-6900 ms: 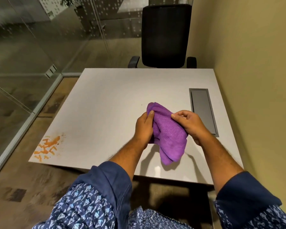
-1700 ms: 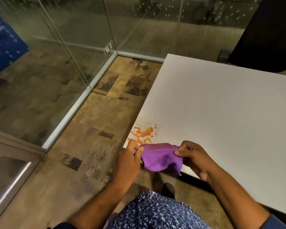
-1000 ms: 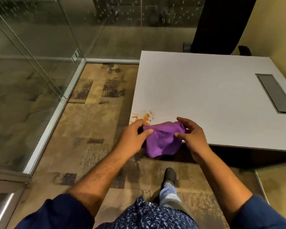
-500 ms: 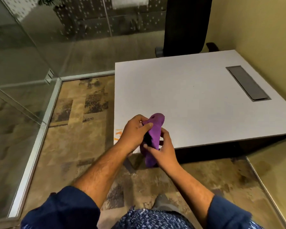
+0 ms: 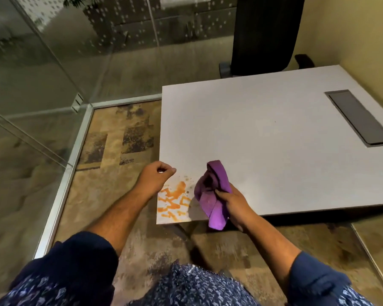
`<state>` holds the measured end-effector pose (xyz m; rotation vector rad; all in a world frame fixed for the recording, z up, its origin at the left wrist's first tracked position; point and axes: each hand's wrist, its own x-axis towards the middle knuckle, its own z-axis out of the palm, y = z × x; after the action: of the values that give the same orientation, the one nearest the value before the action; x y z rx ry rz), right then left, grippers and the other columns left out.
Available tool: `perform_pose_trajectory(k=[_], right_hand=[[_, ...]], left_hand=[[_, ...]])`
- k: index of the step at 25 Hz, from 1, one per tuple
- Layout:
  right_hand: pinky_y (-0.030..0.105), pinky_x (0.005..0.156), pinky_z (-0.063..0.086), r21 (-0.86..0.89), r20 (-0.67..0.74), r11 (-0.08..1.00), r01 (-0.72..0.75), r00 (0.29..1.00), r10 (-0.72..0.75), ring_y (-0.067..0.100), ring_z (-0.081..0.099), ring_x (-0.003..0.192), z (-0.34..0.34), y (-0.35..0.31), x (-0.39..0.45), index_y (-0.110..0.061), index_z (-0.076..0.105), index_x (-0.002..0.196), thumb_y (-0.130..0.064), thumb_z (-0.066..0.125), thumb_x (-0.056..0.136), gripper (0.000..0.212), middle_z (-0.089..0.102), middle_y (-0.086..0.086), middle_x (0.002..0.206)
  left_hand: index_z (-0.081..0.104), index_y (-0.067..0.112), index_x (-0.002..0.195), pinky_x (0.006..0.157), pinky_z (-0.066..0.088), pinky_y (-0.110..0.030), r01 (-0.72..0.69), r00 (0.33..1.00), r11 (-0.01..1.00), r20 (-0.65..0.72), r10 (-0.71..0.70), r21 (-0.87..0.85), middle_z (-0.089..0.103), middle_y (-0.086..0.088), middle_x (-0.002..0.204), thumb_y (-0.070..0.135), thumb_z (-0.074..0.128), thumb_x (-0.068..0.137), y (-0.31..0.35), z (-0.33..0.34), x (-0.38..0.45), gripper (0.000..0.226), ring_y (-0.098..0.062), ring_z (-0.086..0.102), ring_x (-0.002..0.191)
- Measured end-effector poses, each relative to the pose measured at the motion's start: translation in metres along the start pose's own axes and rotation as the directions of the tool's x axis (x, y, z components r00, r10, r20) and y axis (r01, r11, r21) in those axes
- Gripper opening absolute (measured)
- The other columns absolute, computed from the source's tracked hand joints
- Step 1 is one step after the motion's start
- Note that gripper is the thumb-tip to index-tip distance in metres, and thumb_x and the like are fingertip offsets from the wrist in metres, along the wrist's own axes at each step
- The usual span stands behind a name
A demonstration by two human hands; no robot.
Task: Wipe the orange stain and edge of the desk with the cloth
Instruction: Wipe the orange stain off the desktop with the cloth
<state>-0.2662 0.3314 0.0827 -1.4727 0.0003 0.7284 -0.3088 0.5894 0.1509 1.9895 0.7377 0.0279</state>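
Since the frame half a second earlier, our left hand had let go of the purple cloth and drawn off to the left, so that only our right hand kept it. We held that left hand over the left border of the desk, just above the orange stain, with its fingers curled loosely inward and nothing between them. Whether it touched the desk surface we could not tell.

Our right hand was clamped around the cloth, the fingers wrapped about its bunched middle. One fold stood up above the hand and a longer tail hung down past the front edge of the desk. We carried the cloth just to the right of the stain, near it but not on it; its shadow fell on the desk beside the stain.

Orange streaks and specks covered the near left corner of the white desk, reaching to both borders there. We saw a grey cable hatch set into the desk toward the right, a black chair behind the far edge, a glass wall to the left, and patterned carpet below.
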Motion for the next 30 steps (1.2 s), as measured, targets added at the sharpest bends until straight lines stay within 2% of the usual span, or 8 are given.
perform_pose_trajectory(k=[5, 8, 11, 13, 18, 24, 27, 30], right_hand=[[0.023, 0.079, 0.063, 0.119, -0.043, 0.992, -0.051, 0.997, 0.057, 0.018, 0.079, 0.107, -0.006, 0.004, 0.028, -0.039, 0.078, 0.114, -0.013, 0.061, 0.096, 0.037, 0.083, -0.001, 0.114], [0.026, 0.078, 0.062, 0.073, -0.162, 0.997, -0.011, 0.986, 0.023, 0.024, 0.079, 0.101, 0.003, 0.006, 0.037, -0.031, 0.077, 0.114, -0.018, 0.064, 0.095, 0.027, 0.083, 0.003, 0.108], [0.036, 0.084, 0.063, 0.025, -0.322, 1.0, 0.017, 0.947, -0.008, 0.024, 0.079, 0.1, 0.017, 0.016, 0.037, -0.033, 0.076, 0.113, -0.032, 0.062, 0.099, 0.02, 0.083, 0.001, 0.108], [0.046, 0.09, 0.059, 0.026, -0.436, 0.999, 0.027, 0.9, -0.013, 0.027, 0.078, 0.099, 0.035, 0.028, 0.035, -0.034, 0.076, 0.108, -0.035, 0.06, 0.098, 0.019, 0.082, 0.0, 0.105], [0.052, 0.104, 0.059, 0.146, -0.732, 0.986, 0.083, 0.68, 0.051, 0.025, 0.075, 0.116, 0.088, 0.046, 0.023, -0.037, 0.078, 0.115, -0.037, 0.061, 0.094, 0.027, 0.081, -0.001, 0.119], [0.02, 0.067, 0.059, 0.17, -0.91, 0.973, 0.154, 0.403, 0.096, 0.002, 0.074, 0.08, 0.137, 0.063, 0.007, -0.041, 0.08, 0.101, -0.018, 0.059, 0.103, 0.031, 0.081, -0.016, 0.089], [0.025, 0.047, 0.05, 0.03, -0.933, 0.977, 0.211, 0.355, -0.048, 0.017, 0.064, 0.051, 0.144, 0.06, 0.01, -0.026, 0.077, 0.101, 0.004, 0.049, 0.104, 0.042, 0.074, -0.003, 0.069], [0.053, 0.078, 0.059, -0.127, -0.95, 0.98, 0.154, 0.265, -0.164, 0.036, 0.072, 0.095, 0.136, 0.068, 0.027, -0.019, 0.072, 0.132, 0.005, 0.045, 0.097, 0.05, 0.073, 0.018, 0.118]], left_hand=[[0.077, 0.011, 0.114, 0.085, 0.053, -0.028, 0.084, 0.996, 0.995, 0.025, -0.085, 0.051, 0.075, -0.003, 0.109, 0.02, 0.075, 0.099, -0.046, 0.001, 0.038, 0.017, -0.026, 0.071, 0.111], [0.075, 0.007, 0.121, 0.093, 0.052, -0.032, 0.054, 0.993, 0.995, 0.104, -0.063, 0.082, 0.073, -0.011, 0.122, 0.015, 0.073, 0.1, -0.059, 0.005, 0.072, 0.023, -0.028, 0.066, 0.119], [0.074, 0.007, 0.122, 0.085, 0.05, -0.024, -0.039, 0.984, 0.997, 0.174, 0.027, 0.067, 0.071, -0.012, 0.128, 0.013, 0.071, 0.102, -0.065, 0.005, 0.11, 0.022, -0.028, 0.063, 0.125], [0.074, 0.01, 0.122, 0.076, 0.05, -0.02, -0.116, 0.963, 0.989, 0.255, 0.09, 0.09, 0.068, -0.01, 0.134, 0.014, 0.07, 0.102, -0.069, 0.001, 0.14, 0.02, -0.023, 0.061, 0.128], [0.072, 0.019, 0.118, 0.091, 0.045, -0.012, -0.364, 0.875, 0.919, 0.395, 0.281, 0.152, 0.062, -0.007, 0.141, 0.019, 0.071, 0.102, -0.066, -0.004, 0.223, 0.016, -0.02, 0.058, 0.129], [0.06, 0.017, 0.145, 0.113, 0.035, -0.025, -0.668, 0.641, 0.691, 0.685, 0.345, 0.277, 0.046, -0.01, 0.163, 0.028, 0.068, 0.105, -0.075, 0.035, 0.303, 0.042, -0.028, 0.045, 0.15], [0.046, 0.018, 0.16, 0.132, 0.02, -0.04, -0.778, 0.519, 0.556, 0.798, 0.306, 0.292, 0.03, -0.008, 0.175, 0.034, 0.061, 0.108, -0.087, 0.059, 0.331, 0.056, -0.03, 0.025, 0.163], [0.036, 0.016, 0.166, 0.134, 0.012, -0.046, -0.886, 0.412, 0.365, 0.845, 0.341, 0.285, 0.023, -0.008, 0.178, 0.039, 0.054, 0.111, -0.11, 0.07, 0.356, 0.063, -0.031, 0.016, 0.166]])
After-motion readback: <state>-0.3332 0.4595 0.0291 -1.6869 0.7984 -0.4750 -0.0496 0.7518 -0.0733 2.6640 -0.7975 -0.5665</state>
